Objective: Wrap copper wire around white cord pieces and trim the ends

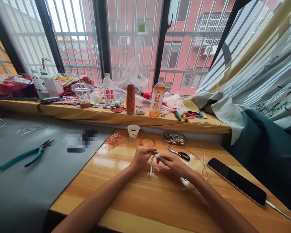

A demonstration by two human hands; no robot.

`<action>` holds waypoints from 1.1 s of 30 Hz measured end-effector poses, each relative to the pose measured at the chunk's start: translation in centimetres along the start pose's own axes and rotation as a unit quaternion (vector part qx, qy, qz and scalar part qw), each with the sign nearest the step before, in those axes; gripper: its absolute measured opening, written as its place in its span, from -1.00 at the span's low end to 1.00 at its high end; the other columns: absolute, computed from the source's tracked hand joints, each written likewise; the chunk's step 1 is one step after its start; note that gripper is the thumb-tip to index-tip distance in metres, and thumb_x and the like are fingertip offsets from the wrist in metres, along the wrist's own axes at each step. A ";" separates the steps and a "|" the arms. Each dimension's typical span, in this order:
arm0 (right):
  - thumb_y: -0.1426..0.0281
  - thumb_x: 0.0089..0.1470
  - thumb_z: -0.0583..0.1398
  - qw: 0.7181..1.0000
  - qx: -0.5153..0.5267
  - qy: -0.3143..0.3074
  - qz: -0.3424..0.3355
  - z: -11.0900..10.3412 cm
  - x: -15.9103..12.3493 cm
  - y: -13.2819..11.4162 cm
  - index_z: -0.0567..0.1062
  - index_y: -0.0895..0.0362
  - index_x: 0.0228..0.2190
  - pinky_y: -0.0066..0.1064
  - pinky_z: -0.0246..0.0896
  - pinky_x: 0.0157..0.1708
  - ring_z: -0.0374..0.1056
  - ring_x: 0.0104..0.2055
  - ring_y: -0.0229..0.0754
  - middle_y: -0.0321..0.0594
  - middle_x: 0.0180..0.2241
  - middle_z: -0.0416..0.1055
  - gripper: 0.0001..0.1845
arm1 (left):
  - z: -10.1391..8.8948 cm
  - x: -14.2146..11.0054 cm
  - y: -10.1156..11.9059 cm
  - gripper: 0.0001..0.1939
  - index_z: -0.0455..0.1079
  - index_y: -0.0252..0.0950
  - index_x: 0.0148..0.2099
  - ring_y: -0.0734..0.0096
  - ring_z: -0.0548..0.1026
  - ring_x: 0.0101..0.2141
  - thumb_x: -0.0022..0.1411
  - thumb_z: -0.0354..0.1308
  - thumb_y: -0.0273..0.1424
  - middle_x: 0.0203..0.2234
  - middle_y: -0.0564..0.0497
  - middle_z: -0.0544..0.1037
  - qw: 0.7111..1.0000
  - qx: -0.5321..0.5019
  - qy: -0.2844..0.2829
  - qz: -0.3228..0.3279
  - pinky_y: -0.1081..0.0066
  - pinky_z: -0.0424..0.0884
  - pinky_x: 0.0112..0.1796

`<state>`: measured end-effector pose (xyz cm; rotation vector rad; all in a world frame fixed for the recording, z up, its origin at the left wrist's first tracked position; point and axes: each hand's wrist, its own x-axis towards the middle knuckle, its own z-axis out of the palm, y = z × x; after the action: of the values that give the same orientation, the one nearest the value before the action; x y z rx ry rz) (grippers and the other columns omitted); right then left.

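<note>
Both my hands meet over the middle of the wooden table. My left hand is closed in a pinch on a thin white cord, whose end hangs down toward the tabletop. Close against it, my right hand pinches too, at the upper part of the same piece; a small orange-brown bit shows between the fingertips, too small to name. Just beyond the hands lie a coil of copper-coloured wire and black-handled scissors. Partly behind my right forearm is a white bundle with loose cream cord.
A paper cup, a tray of small pieces and a heap of copper-coloured strands stand farther back. At right lies a phone with its cable. Pliers rest on the grey surface. Bottles and a thread spool line the sill.
</note>
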<state>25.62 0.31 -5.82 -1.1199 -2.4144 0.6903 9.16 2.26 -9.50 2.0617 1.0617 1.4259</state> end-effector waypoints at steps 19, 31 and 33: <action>0.43 0.09 -0.04 0.926 -0.351 0.139 -0.009 1.4 -0.7 1.3 0.43 0.06 -0.35 -0.50 -0.12 -0.57 0.28 -0.48 -0.30 -0.29 -0.44 0.39 -0.75 | -1.9 0.5 -0.2 -0.76 0.37 -0.24 -0.22 0.52 0.36 -0.43 0.17 -0.09 -0.32 -0.40 0.00 0.42 0.973 0.174 -0.126 0.081 0.55 0.23 -0.41; 0.41 0.03 0.05 0.920 -0.377 0.099 -0.045 0.6 -1.1 0.6 0.38 0.11 -0.46 -0.50 -0.14 -0.57 0.28 -0.48 -0.29 -0.28 -0.46 0.36 -0.88 | -1.7 0.2 0.6 -0.86 0.24 -0.30 -0.26 0.50 0.37 -0.49 0.18 -0.13 -0.47 -0.42 0.01 0.38 0.840 0.428 -0.242 0.230 0.55 0.21 -0.55; 0.41 0.05 0.02 0.918 -0.378 0.111 -0.048 0.3 -1.0 0.6 0.39 0.10 -0.44 -0.50 -0.17 -0.58 0.27 -0.51 -0.30 -0.29 -0.48 0.36 -0.84 | -1.7 0.4 1.1 -0.85 0.23 -0.30 -0.24 0.50 0.38 -0.49 0.17 -0.14 -0.51 -0.40 0.01 0.38 0.833 0.442 -0.237 0.234 0.56 0.21 -0.56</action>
<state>26.41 -0.26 -6.54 -1.2348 -2.5523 -0.4432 8.03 1.72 -7.77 3.2851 1.1486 0.4689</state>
